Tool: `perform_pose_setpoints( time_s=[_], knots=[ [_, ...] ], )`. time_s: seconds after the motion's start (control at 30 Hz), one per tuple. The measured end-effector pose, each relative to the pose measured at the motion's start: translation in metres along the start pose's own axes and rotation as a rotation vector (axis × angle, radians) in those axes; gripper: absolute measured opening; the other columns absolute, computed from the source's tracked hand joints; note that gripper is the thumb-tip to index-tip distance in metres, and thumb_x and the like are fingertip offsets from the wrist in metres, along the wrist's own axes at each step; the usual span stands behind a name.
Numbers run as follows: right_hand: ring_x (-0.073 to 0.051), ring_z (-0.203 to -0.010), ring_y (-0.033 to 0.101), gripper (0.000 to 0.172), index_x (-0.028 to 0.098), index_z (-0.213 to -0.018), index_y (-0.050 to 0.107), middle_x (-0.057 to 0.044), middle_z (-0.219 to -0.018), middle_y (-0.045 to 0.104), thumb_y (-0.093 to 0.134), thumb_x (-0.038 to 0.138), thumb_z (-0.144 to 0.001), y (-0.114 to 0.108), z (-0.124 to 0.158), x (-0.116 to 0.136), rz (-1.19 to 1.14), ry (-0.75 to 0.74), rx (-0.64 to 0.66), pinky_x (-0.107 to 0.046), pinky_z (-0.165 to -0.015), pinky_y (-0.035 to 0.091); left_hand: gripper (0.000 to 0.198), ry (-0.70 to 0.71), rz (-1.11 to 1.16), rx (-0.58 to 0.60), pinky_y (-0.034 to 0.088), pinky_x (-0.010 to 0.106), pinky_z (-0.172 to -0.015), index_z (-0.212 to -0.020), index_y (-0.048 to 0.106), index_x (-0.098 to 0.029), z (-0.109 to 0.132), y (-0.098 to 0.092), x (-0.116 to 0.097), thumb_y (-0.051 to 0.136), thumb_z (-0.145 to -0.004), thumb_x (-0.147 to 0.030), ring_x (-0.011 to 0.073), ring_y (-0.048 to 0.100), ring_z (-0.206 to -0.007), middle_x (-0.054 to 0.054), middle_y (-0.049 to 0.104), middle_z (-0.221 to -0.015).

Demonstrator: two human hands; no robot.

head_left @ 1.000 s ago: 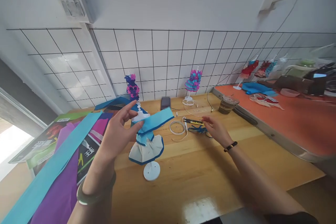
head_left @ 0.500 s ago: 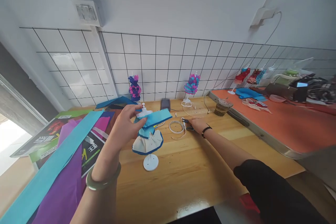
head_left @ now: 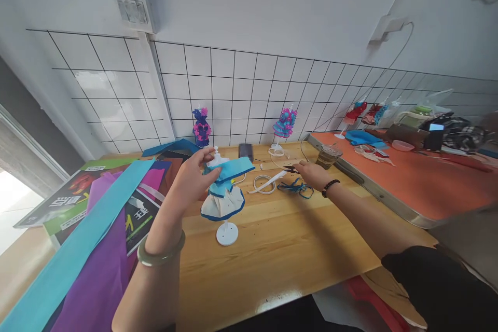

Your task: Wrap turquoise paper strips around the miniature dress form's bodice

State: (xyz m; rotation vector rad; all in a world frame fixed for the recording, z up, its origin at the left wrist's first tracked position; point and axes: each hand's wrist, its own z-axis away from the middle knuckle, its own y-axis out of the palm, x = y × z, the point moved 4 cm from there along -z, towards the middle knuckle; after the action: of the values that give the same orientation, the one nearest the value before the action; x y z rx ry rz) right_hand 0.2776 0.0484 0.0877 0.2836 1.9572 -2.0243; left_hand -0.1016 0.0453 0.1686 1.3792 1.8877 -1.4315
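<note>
A miniature dress form on a round white base (head_left: 227,234) wears a white, flared skirt (head_left: 221,203) with dark blue trim. Against its upper body, my left hand (head_left: 193,179) pinches a light blue strip of fabric or paper (head_left: 235,167), edged in dark blue, whose free end sticks out to the right. My right hand (head_left: 313,174) is closed around dark scissors (head_left: 291,169), blades pointing left, just above the table. By the blade tips lies a flat white strip (head_left: 272,181), over a coiled white cord (head_left: 259,190). Thin blue scraps (head_left: 298,187) lie below the right hand.
Magazines (head_left: 66,199) under long turquoise and purple sheets (head_left: 93,259) cover the left side. Two dressed figures (head_left: 201,128) stand by the tiled wall, near a dark phone-like object (head_left: 245,152). A cup (head_left: 329,156) sits beside the raised orange table (head_left: 412,181).
My right hand has moved right and slightly up with the scissors, uncovering the blue scraps. My left hand keeps its pinch on the light blue strip. The view has shifted slightly.
</note>
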Motion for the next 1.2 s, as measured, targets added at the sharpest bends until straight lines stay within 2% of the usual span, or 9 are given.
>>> perform_pose_setpoints(
  time_s=[0.13, 0.27, 0.43, 0.53, 0.63, 0.73, 0.83, 1.0, 1.2],
  knots=[
    [-0.022, -0.086, 0.065, 0.041, 0.013, -0.123, 0.055, -0.017, -0.109, 0.061, 0.035, 0.002, -0.089, -0.014, 0.016, -0.006, 0.017, -0.025, 0.022, -0.031, -0.068, 0.047, 0.055, 0.013, 0.019, 0.004, 0.045, 0.04, -0.099, -0.125, 0.056, -0.018, -0.003, 0.002, 0.007, 0.063, -0.076, -0.04, 0.0278, 0.056, -0.117, 0.011, 0.062, -0.125],
    [-0.023, -0.089, 0.065, 0.034, 0.016, -0.109, 0.064, -0.017, -0.105, 0.063, 0.04, 0.004, -0.088, -0.023, 0.025, -0.002, 0.015, -0.081, 0.074, -0.031, -0.07, 0.046, 0.054, 0.004, -0.024, -0.004, 0.042, 0.042, -0.101, -0.125, 0.058, -0.016, -0.003, 0.003, 0.006, 0.062, -0.076, -0.04, 0.0286, 0.056, -0.117, 0.012, 0.061, -0.126],
    [-0.02, -0.086, 0.064, 0.015, 0.012, -0.092, 0.066, -0.011, -0.092, 0.066, 0.051, 0.012, -0.089, -0.014, 0.028, 0.001, -0.041, -0.044, 0.162, -0.034, -0.074, 0.048, 0.059, 0.008, -0.019, 0.015, 0.044, 0.041, -0.099, -0.131, 0.053, -0.017, -0.001, 0.003, 0.0, 0.062, -0.076, -0.038, 0.0284, 0.056, -0.117, 0.012, 0.061, -0.125],
    [-0.017, -0.078, 0.063, 0.016, 0.012, -0.092, 0.065, -0.007, -0.088, 0.067, 0.052, 0.022, -0.091, -0.002, 0.034, 0.0, -0.125, 0.016, 0.176, -0.032, -0.071, 0.049, 0.064, -0.008, -0.026, 0.001, 0.045, 0.039, -0.097, -0.134, 0.049, -0.019, -0.001, 0.002, 0.001, 0.064, -0.075, -0.039, 0.028, 0.057, -0.113, 0.01, 0.063, -0.121],
    [-0.02, -0.074, 0.065, 0.024, 0.014, -0.089, 0.068, -0.012, -0.083, 0.069, 0.044, 0.018, -0.091, 0.011, 0.046, 0.002, -0.253, 0.068, 0.131, -0.029, -0.065, 0.045, 0.069, -0.014, -0.038, 0.001, 0.047, 0.038, -0.093, -0.139, 0.043, -0.021, -0.001, 0.001, -0.002, 0.063, -0.075, -0.039, 0.0244, 0.06, -0.105, 0.009, 0.062, -0.115],
    [-0.021, -0.076, 0.066, 0.033, 0.017, -0.097, 0.068, -0.011, -0.085, 0.071, 0.036, 0.019, -0.092, 0.029, 0.063, 0.009, -0.409, 0.12, 0.055, -0.027, -0.065, 0.044, 0.073, -0.003, -0.055, 0.018, 0.048, 0.037, -0.092, -0.142, 0.035, -0.022, 0.001, 0.0, -0.008, 0.063, -0.076, -0.037, 0.0201, 0.06, -0.097, 0.008, 0.061, -0.113],
    [-0.021, -0.075, 0.066, 0.038, 0.016, -0.104, 0.068, -0.01, -0.085, 0.072, 0.033, 0.022, -0.091, 0.051, 0.08, 0.019, -0.563, 0.183, -0.034, -0.028, -0.065, 0.045, 0.073, 0.02, -0.083, 0.041, 0.048, 0.038, -0.094, -0.143, 0.033, -0.026, 0.005, -0.001, -0.015, 0.062, -0.077, -0.038, 0.0207, 0.058, -0.102, 0.007, 0.058, -0.116],
    [-0.019, -0.056, 0.062, 0.045, 0.013, -0.114, 0.063, -0.004, -0.059, 0.066, 0.027, 0.027, -0.092, 0.084, 0.101, 0.034, -0.76, 0.283, -0.148, -0.027, -0.055, 0.045, 0.072, 0.043, -0.144, 0.071, 0.046, 0.041, -0.097, -0.143, 0.031, -0.032, 0.014, 0.002, -0.022, 0.061, -0.078, -0.037, 0.0228, 0.056, -0.109, 0.004, 0.058, -0.113],
    [-0.021, -0.063, 0.065, 0.047, 0.011, -0.116, 0.063, -0.01, -0.074, 0.071, 0.032, 0.033, -0.09, 0.1, 0.106, 0.033, -0.825, 0.364, -0.29, -0.03, -0.06, 0.047, 0.069, 0.077, -0.163, 0.059, 0.047, 0.04, -0.094, -0.143, 0.031, -0.031, 0.026, 0.011, -0.03, 0.06, -0.08, -0.037, 0.0221, 0.057, -0.107, 0.004, 0.058, -0.109]
  ],
)
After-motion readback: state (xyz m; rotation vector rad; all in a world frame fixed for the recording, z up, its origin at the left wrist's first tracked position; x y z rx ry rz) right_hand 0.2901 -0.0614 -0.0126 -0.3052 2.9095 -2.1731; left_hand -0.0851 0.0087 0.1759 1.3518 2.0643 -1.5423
